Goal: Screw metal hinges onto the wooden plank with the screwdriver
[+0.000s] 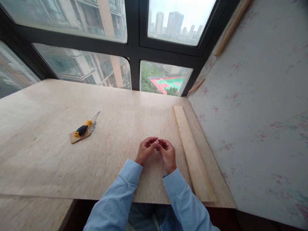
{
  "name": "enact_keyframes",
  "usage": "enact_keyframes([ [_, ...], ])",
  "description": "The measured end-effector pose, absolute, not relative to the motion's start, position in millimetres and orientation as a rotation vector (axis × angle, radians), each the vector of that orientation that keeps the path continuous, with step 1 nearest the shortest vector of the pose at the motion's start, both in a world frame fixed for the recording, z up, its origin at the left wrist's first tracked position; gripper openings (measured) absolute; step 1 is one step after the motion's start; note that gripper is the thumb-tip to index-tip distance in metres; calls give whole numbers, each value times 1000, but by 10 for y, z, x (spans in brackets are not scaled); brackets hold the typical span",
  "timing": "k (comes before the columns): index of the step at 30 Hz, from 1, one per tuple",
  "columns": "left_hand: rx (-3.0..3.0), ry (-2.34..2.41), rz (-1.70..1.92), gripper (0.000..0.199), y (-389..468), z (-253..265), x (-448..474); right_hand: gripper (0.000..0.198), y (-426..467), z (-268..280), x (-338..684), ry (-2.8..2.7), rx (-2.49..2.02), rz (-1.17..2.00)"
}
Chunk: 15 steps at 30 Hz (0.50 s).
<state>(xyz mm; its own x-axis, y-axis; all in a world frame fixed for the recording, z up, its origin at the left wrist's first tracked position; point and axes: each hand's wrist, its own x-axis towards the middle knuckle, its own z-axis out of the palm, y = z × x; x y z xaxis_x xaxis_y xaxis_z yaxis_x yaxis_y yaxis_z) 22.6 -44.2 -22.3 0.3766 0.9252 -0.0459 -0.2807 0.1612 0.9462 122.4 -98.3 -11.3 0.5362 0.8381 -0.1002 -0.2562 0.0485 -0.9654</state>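
Note:
Above the stone-patterned ledge, my left hand [145, 150] and my right hand [168, 153] meet at the fingertips. Both are closed in a pinch around a small metal piece [158, 139]. Only its shiny tip shows between the fingers, so its exact kind stays hidden. To the left, apart from my hands, a yellow and black screwdriver [83, 129] rests with its handle on a small flat brown piece [72, 138]. Several slim metal fasteners [93, 127] lie beside the screwdriver.
A long pale wooden board [192, 150] lies to the right of my hands, close to the flowered wall [252, 128]. Dark-framed windows [135, 48] border the far side of the ledge [48, 173]. The ledge's front edge is just before my body.

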Motion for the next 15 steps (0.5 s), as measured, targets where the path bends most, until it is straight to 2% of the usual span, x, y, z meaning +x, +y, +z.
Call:
enact_keyframes([
  [15, 973, 574, 878, 39, -350, -163, 113, 28, -1014, -88, 1214, -685, -1252, 935],
])
